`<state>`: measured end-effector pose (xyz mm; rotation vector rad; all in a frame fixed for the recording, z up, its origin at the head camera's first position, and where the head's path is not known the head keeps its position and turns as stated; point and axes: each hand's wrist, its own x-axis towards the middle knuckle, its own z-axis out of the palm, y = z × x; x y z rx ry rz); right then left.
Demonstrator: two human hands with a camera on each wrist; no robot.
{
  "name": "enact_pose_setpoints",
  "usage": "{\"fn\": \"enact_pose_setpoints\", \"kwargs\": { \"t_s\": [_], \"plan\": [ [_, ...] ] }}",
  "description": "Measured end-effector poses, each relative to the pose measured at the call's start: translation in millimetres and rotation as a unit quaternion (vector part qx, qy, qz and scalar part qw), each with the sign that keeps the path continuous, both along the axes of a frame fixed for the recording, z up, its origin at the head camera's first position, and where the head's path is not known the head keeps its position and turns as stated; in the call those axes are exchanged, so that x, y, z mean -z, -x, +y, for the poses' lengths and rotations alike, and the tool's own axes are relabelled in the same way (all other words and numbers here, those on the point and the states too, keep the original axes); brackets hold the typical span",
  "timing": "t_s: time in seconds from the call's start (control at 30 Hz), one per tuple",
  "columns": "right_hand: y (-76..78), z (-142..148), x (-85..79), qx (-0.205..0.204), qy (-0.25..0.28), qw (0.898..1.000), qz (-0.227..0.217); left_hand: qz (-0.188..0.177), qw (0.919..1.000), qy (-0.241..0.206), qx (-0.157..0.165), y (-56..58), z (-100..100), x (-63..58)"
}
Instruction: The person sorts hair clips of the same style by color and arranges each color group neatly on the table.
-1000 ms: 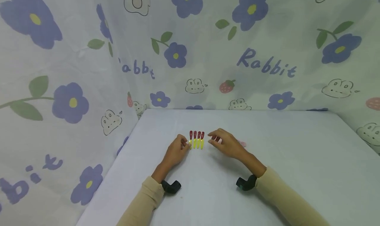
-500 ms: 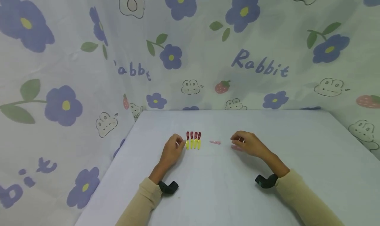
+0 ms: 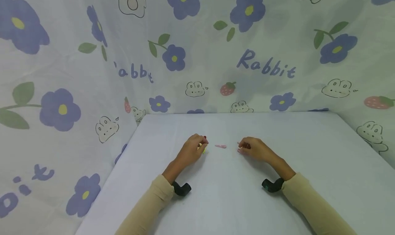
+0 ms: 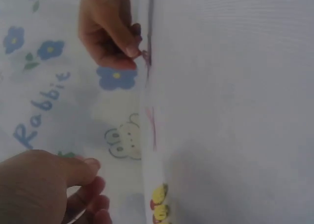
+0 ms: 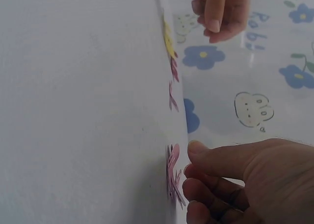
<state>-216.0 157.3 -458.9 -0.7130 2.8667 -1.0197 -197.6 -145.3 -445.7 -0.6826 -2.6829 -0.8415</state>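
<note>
Snap hair clips lie on the white table. Several yellow clips point(image 4: 160, 204) with red parts sit in a row, mostly hidden in the head view by my left hand point(image 3: 189, 149). That hand hovers over them, fingers loosely bent, nothing visible between thumb and fingertips in the left wrist view. One pink hair clip point(image 3: 220, 146) lies alone between the hands. My right hand point(image 3: 255, 150) is beside a small group of pink hair clips point(image 5: 172, 172). Its thumb and fingers stay apart there; whether a fingertip touches a clip is hard to tell.
The white table point(image 3: 234, 200) reaches back to a hanging cloth point(image 3: 271, 29) printed with flowers and rabbits. More of that cloth hangs along the left side. A black wrist camera point(image 3: 182, 189) is worn on each wrist.
My right hand moved right, away from the single pink clip, to the other pink clips. My left hand moved from the left of the yellow-and-red row to above it, covering most of it.
</note>
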Motion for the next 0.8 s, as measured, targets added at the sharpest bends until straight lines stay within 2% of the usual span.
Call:
{"fn": "enact_pose_setpoints", "kwargs": {
  "t_s": [0.1,0.2,0.33,0.6,0.8],
  "plan": [
    [0.7,-0.7,-0.5,0.003,-0.002,1.000,0.002,-0.033,0.9988,0.028,0.025,8.7,12.4,-5.1],
    [1.9,-2.0,1.0,0.003,-0.003,1.000,-0.002,-0.067,0.9956,0.056,0.034,18.1,26.0,-6.7],
    [2.6,-4.9,3.1,0.004,-0.010,1.000,-0.012,-0.092,0.9899,0.096,0.049,29.4,45.3,-8.9],
    [3.3,-7.3,4.8,-0.007,-0.008,1.000,-0.024,-0.151,0.9751,0.155,0.050,45.4,70.9,-11.0],
    [3.5,-5.6,4.4,-0.010,-0.004,1.000,-0.025,-0.154,0.9657,0.194,0.078,49.1,78.5,-6.9]
  ]
}}
